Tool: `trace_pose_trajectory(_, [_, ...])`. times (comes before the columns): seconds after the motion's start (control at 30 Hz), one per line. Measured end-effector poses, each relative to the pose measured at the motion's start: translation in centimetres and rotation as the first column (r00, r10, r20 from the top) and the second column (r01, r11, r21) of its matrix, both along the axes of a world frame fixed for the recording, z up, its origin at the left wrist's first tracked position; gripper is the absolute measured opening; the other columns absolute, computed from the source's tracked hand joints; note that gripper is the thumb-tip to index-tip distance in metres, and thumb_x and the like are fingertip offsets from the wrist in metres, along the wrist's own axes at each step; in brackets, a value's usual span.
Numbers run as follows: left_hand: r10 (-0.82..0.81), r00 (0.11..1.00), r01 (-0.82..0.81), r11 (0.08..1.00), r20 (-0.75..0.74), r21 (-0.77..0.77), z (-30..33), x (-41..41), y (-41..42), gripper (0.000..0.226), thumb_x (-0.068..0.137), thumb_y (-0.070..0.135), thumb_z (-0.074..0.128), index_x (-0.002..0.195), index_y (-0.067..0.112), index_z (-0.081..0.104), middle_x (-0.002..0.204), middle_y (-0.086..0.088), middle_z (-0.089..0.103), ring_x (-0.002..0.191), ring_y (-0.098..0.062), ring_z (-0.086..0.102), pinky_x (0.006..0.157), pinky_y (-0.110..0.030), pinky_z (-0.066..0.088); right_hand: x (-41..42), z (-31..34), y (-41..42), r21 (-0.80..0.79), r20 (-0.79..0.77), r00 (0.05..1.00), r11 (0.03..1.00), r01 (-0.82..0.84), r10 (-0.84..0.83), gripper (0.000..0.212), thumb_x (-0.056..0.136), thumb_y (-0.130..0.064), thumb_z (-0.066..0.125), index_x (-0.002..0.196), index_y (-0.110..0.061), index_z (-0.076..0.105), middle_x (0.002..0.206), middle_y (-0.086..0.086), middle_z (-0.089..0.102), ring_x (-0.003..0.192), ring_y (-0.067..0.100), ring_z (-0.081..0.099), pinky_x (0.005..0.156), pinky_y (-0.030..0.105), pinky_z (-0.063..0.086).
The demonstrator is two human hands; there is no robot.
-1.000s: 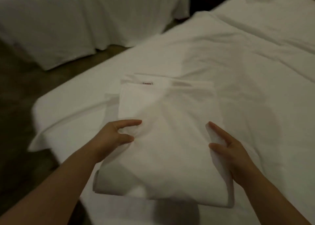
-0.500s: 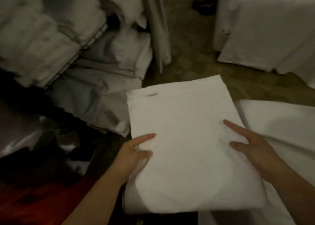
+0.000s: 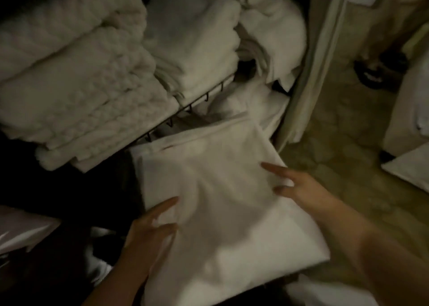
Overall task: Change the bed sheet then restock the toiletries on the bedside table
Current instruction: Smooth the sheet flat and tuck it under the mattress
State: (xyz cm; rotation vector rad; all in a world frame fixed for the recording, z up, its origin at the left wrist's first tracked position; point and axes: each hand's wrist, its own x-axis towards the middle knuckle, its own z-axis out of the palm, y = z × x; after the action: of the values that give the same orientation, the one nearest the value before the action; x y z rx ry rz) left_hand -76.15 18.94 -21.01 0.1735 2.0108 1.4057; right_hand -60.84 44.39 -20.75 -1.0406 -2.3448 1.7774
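Note:
A folded white bed sheet (image 3: 222, 203) fills the middle of the head view, held in the air in front of a linen shelf. My left hand (image 3: 151, 233) grips its near left edge, two digits showing on top and the rest hidden beneath the cloth. On the right edge, my right hand (image 3: 299, 189) holds it the same way, two digits lying on top. A small tag shows near the sheet's far left corner. The image is dim and a little blurred.
A wire shelf (image 3: 197, 103) at upper left carries stacked thick towels (image 3: 76, 85) and folded white linens (image 3: 192, 38). A cream panel (image 3: 308, 73) stands right of it. Patterned floor (image 3: 348, 143), a dark shoe (image 3: 376, 71) and a white bed corner (image 3: 408, 171) lie at the right.
The view has swung from the bed to the linen shelf. Both hands lifted the folded sheet off the bed and carried it toward the shelf, keeping the same hold.

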Motion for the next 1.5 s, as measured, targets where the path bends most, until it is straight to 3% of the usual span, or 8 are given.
trace_pose_trajectory(0.23, [0.393,0.904,-0.383,0.919,-0.165,0.093,-1.0,-5.6,4.1,0.049,0.085,-0.013,0.054,0.1,0.033,0.062,0.104,0.015,0.055,0.097,-0.009,0.05,0.085,-0.021,0.039,-17.2,-2.3,7.6,0.064,-0.125,0.916,0.924,-0.377,0.382,0.051,0.092,-0.004,0.055,0.121,-0.046,0.051,0.122,-0.001,0.06,0.103,0.014,0.06,0.08,0.013,0.05])
trace_pose_trajectory(0.4, [0.528,0.793,-0.536,0.842,-0.304,0.063,-6.9,-11.1,4.3,0.048,0.087,-0.013,0.048,0.117,0.023,0.058,0.114,0.003,0.051,0.107,-0.017,0.048,0.091,-0.028,0.039,-26.0,-7.5,7.4,0.07,-0.142,0.877,0.889,-0.453,0.459,0.058,0.088,0.007,0.051,0.128,-0.034,0.051,0.06,-0.016,0.061,0.063,0.005,0.058,0.067,0.018,0.047])
trace_pose_trajectory(0.57, [0.489,0.786,-0.586,0.784,-0.378,-0.206,-14.6,-15.3,4.1,0.036,0.093,0.0,0.047,0.128,0.005,0.054,0.135,-0.018,0.049,0.123,-0.033,0.046,0.101,-0.033,0.037,-27.6,-16.1,5.6,0.133,-0.056,0.86,0.858,-0.497,0.507,0.057,0.093,-0.015,0.057,0.144,-0.022,0.035,0.125,-0.008,0.048,0.113,0.012,0.046,0.093,0.02,0.034])
trace_pose_trajectory(0.8, [0.402,0.726,-0.648,0.671,-0.558,-0.361,-15.9,-16.0,4.0,0.031,0.09,-0.002,0.049,0.119,0.003,0.058,0.133,-0.02,0.05,0.122,-0.037,0.046,0.103,-0.039,0.037,-28.0,-15.7,6.0,0.225,-0.115,0.876,0.871,-0.436,0.468,0.046,0.093,-0.016,0.057,0.135,-0.03,0.046,0.091,0.004,0.06,0.075,0.002,0.059,0.067,0.01,0.044])
trace_pose_trajectory(0.97, [0.283,0.767,-0.586,0.674,-0.576,-0.45,-15.4,-15.5,4.1,0.028,0.095,0.003,0.044,0.121,0.001,0.054,0.126,-0.018,0.054,0.116,-0.034,0.05,0.092,-0.032,0.039,-28.1,-16.4,6.6,0.297,-0.082,0.88,0.854,-0.427,0.469,0.046,0.093,-0.016,0.057,0.134,-0.032,0.046,0.097,0.005,0.061,0.101,0.017,0.055,0.096,0.029,0.039])
trace_pose_trajectory(1.13, [0.039,0.755,-0.57,0.532,-0.655,-0.626,-14.4,-13.8,5.2,0.064,0.096,0.017,0.045,0.151,0.01,0.012,0.155,-0.023,0.007,0.141,-0.04,0.016,0.112,-0.044,0.021,-28.8,-16.5,4.7,0.784,0.272,0.877,0.437,-0.44,0.395,0.043,0.098,-0.03,0.042,0.14,-0.023,0.043,0.144,0.013,0.043,0.13,0.031,0.041,0.105,0.04,0.036])
trace_pose_trajectory(1.23, [-0.253,0.607,-0.531,0.577,-0.754,-0.621,-13.8,-13.2,7.2,0.067,0.097,0.037,0.04,0.152,0.023,0.005,0.158,-0.009,-0.014,0.145,-0.03,-0.014,0.113,-0.048,-0.012,-28.9,-15.5,0.8,0.803,0.246,0.868,0.41,-0.432,0.432,0.051,0.095,-0.044,0.042,0.144,-0.033,0.034,0.156,0.005,0.021,0.14,0.03,0.023,0.111,0.045,0.027])
trace_pose_trajectory(1.5, [-0.236,0.9,-0.165,0.592,-0.366,-0.789,-17.8,-13.5,6.6,0.063,0.093,0.064,0.019,0.148,0.042,-0.002,0.158,0.007,-0.014,0.144,-0.033,-0.013,0.113,-0.06,-0.002,-27.7,-18.1,-3.9,0.767,0.414,0.839,0.361,-0.531,0.354,0.055,0.096,-0.056,0.019,0.148,-0.042,0.01,0.159,-0.004,0.0,0.145,0.03,-0.002,0.116,0.053,0.003])
